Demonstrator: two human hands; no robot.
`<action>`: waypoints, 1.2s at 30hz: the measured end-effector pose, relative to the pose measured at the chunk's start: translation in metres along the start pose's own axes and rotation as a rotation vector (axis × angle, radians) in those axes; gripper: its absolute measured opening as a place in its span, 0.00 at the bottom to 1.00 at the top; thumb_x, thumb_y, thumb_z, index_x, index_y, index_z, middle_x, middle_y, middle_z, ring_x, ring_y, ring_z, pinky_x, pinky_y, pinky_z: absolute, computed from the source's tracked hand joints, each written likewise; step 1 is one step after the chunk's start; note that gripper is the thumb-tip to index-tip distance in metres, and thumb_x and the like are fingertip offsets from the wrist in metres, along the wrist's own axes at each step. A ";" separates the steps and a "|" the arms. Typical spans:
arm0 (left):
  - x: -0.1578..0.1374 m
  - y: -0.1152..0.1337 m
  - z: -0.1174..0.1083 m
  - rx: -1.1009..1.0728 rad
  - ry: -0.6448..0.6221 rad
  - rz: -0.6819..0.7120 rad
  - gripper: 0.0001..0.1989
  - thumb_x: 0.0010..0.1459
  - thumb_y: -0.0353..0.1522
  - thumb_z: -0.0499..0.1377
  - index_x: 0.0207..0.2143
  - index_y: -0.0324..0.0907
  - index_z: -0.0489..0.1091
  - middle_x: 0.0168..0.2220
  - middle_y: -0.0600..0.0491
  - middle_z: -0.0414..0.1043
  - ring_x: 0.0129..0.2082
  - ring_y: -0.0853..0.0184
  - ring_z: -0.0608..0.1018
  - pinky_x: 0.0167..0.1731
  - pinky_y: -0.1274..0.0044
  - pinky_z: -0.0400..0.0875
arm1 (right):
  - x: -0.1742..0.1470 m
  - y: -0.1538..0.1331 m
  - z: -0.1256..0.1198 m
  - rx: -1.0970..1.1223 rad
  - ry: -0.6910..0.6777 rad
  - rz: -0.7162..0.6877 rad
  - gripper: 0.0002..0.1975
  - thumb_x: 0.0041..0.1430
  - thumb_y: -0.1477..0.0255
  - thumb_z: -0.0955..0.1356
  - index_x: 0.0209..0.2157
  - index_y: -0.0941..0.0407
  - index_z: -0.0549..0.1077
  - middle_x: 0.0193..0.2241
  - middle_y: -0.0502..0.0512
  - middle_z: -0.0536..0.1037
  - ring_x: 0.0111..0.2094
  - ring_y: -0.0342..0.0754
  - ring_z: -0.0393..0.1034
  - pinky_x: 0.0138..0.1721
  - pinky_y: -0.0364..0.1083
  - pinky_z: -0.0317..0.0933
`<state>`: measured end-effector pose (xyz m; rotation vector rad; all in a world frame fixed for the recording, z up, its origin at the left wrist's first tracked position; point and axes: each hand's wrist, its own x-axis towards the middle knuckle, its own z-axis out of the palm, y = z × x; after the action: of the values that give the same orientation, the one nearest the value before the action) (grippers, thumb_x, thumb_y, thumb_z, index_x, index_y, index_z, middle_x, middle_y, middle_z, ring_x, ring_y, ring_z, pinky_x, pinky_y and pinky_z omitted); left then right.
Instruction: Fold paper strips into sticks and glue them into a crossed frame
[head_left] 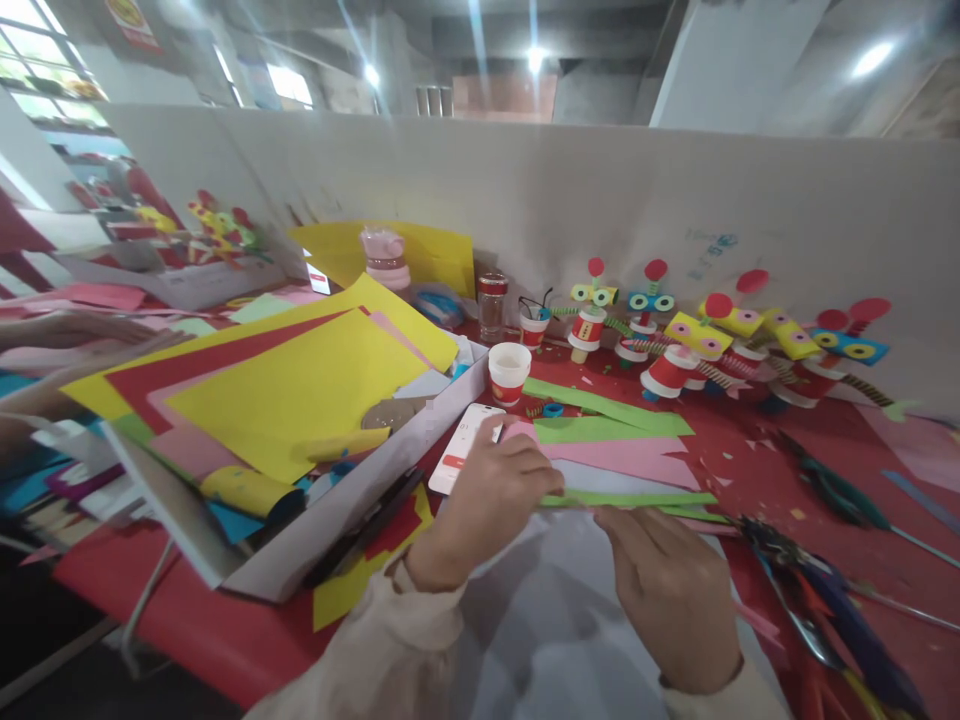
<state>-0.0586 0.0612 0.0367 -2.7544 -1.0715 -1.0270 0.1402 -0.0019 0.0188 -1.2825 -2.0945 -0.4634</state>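
My left hand (495, 495) is closed, its curled fingertips at the end of a narrow green paper strip (637, 497). My right hand (671, 585) lies flat at the upper edge of a large grey-white paper sheet (555, 600), fingers extended and close together, just below the same strip. Under its palm the paper is hidden. Beyond both hands lie wider green strips (615, 430) and a pink paper piece (630, 460). A white phone (457, 455) rests beside my left hand, partly covered by it.
At left, a shallow box (360, 480) holds yellow, red and pink sheets. A paper cup (510, 372) stands behind the phone. Several paper-cup figures (671, 370) line the back partition. Pliers (832, 480) and other tools (810, 600) lie at right. Another person's arm (67, 335) reaches in from the left.
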 end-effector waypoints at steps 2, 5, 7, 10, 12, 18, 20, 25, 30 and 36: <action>-0.001 -0.013 -0.012 -0.037 0.013 -0.120 0.15 0.60 0.29 0.51 0.29 0.50 0.75 0.30 0.56 0.77 0.35 0.66 0.73 0.55 0.64 0.51 | -0.001 0.004 -0.001 0.010 -0.005 0.053 0.11 0.62 0.78 0.61 0.34 0.57 0.74 0.25 0.53 0.76 0.28 0.47 0.68 0.33 0.46 0.55; -0.002 -0.027 -0.027 -0.079 0.095 -0.292 0.12 0.59 0.33 0.53 0.28 0.49 0.76 0.30 0.54 0.77 0.38 0.62 0.73 0.51 0.65 0.55 | -0.002 0.007 -0.003 0.115 -0.054 0.182 0.10 0.62 0.75 0.61 0.34 0.55 0.74 0.26 0.52 0.77 0.29 0.46 0.70 0.34 0.45 0.57; -0.002 -0.031 -0.030 -0.124 0.125 -0.345 0.10 0.57 0.34 0.55 0.27 0.47 0.75 0.29 0.53 0.77 0.37 0.61 0.72 0.48 0.66 0.57 | 0.000 0.005 -0.005 0.238 -0.156 0.286 0.10 0.62 0.72 0.61 0.32 0.53 0.74 0.24 0.50 0.76 0.26 0.45 0.69 0.31 0.44 0.57; -0.002 -0.033 -0.028 -0.218 0.121 -0.383 0.10 0.56 0.35 0.56 0.26 0.46 0.74 0.29 0.54 0.76 0.35 0.63 0.72 0.44 0.70 0.60 | 0.004 0.002 -0.009 0.437 -0.346 0.435 0.13 0.61 0.69 0.61 0.23 0.53 0.69 0.19 0.47 0.73 0.23 0.43 0.67 0.26 0.41 0.55; -0.004 -0.035 -0.025 -0.269 0.107 -0.432 0.09 0.56 0.35 0.56 0.25 0.46 0.73 0.28 0.54 0.75 0.33 0.64 0.72 0.40 0.73 0.61 | 0.005 0.003 -0.012 0.534 -0.417 0.490 0.16 0.61 0.67 0.61 0.20 0.54 0.66 0.18 0.46 0.71 0.23 0.43 0.67 0.25 0.40 0.55; -0.005 -0.018 -0.022 0.010 0.439 -0.570 0.11 0.61 0.34 0.50 0.31 0.44 0.71 0.34 0.52 0.74 0.38 0.62 0.71 0.43 0.70 0.61 | 0.006 0.009 -0.013 0.493 -0.428 0.510 0.15 0.59 0.70 0.61 0.19 0.54 0.65 0.18 0.46 0.71 0.22 0.42 0.66 0.26 0.40 0.53; -0.006 0.006 -0.017 0.023 0.258 -0.272 0.09 0.60 0.31 0.51 0.38 0.46 0.71 0.42 0.52 0.73 0.46 0.60 0.69 0.51 0.66 0.56 | 0.007 0.004 -0.012 0.417 -0.438 0.443 0.13 0.58 0.73 0.62 0.20 0.54 0.66 0.17 0.45 0.71 0.21 0.41 0.66 0.26 0.40 0.52; -0.027 0.058 -0.004 -0.015 -0.235 -0.092 0.11 0.56 0.22 0.52 0.31 0.44 0.70 0.30 0.55 0.72 0.36 0.65 0.72 0.53 0.64 0.55 | 0.000 -0.018 -0.018 0.281 -0.483 0.244 0.12 0.60 0.76 0.61 0.25 0.53 0.70 0.22 0.46 0.75 0.26 0.42 0.69 0.29 0.41 0.51; -0.070 0.043 -0.019 0.014 -0.239 -0.184 0.11 0.58 0.24 0.50 0.29 0.43 0.70 0.30 0.54 0.72 0.34 0.64 0.72 0.45 0.66 0.60 | -0.030 -0.006 -0.037 0.256 -0.556 0.157 0.12 0.64 0.68 0.61 0.29 0.53 0.72 0.24 0.47 0.76 0.28 0.43 0.69 0.30 0.42 0.53; -0.086 0.038 -0.026 0.048 -0.258 -0.215 0.11 0.60 0.27 0.49 0.29 0.43 0.70 0.30 0.53 0.74 0.33 0.63 0.72 0.41 0.68 0.61 | -0.054 0.016 -0.050 0.321 -0.576 0.316 0.14 0.64 0.67 0.60 0.28 0.53 0.73 0.24 0.46 0.75 0.27 0.42 0.68 0.31 0.41 0.55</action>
<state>-0.0977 -0.0253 0.0149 -2.8366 -1.4308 -0.6598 0.1881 -0.0593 0.0187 -1.6375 -2.2214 0.4146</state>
